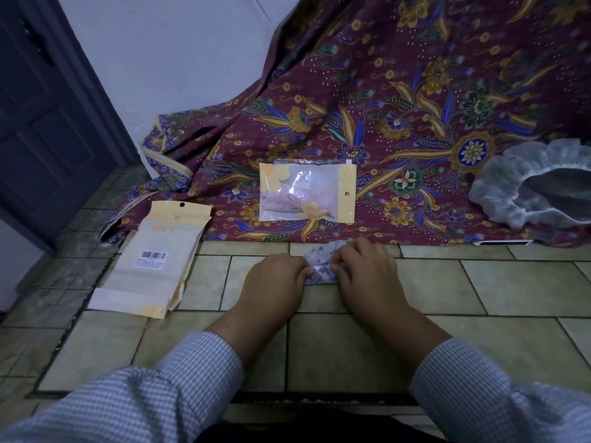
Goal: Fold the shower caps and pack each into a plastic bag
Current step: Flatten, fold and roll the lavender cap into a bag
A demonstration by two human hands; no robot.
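A small white shower cap with purple print lies folded into a compact bundle on the tiled floor. My left hand pinches its left end and my right hand grips its right side, covering much of it. On the patterned cloth behind sits a clear and yellow plastic bag with a pink folded cap inside. A stack of empty yellow bags lies face down at the left. An unfolded white shower cap rests at the right edge.
The maroon batik cloth drapes down from the wall over the floor's far half. A dark door stands at the left. A flat white phone-like object lies at the cloth's front edge on the right.
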